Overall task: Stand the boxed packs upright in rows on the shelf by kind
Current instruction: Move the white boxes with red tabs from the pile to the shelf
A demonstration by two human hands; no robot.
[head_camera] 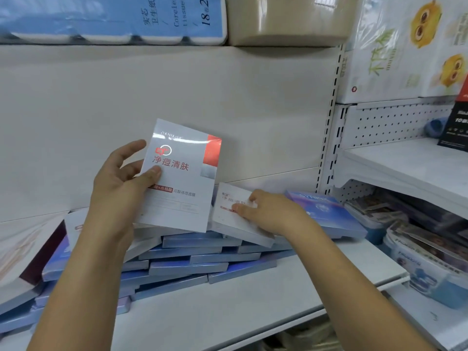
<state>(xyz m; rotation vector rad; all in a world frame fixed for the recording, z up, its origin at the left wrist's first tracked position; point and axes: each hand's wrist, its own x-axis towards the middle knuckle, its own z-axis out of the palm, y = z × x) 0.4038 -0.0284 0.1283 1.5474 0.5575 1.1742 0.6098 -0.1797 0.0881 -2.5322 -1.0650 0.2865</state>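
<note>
Above the heap on the shelf (228, 312), held one white pack (182, 178) upright and clear of the pile in the left hand (119, 183), thumb clamped across the front, fingers behind. Reached the right hand (268, 211) to a second white pack (235, 216) lying tilted on top of the heap, fingertips on its face; could not tell whether pinched or only touched.

Judged the step as gathering the white kind out of the mixed heap, with no standing row begun anywhere in view. Next called for lifting the second pack free without sliding the blue packs (202, 259) stacked flat beneath it, then clearing bare shelf at the back wall to stand both on edge.

Read on the held pack red characters 净痘清肤, a red band ending 水杨酸 and smaller grey print, partly lost to glare. Made out the same red characters on the second pack. Read roughly "SYHNX" on a blue pack to the right (326, 214), uncertainly. Saw "Coreless tissue" and "18" on the blue tissue bundle (114, 19) overhead.
</note>
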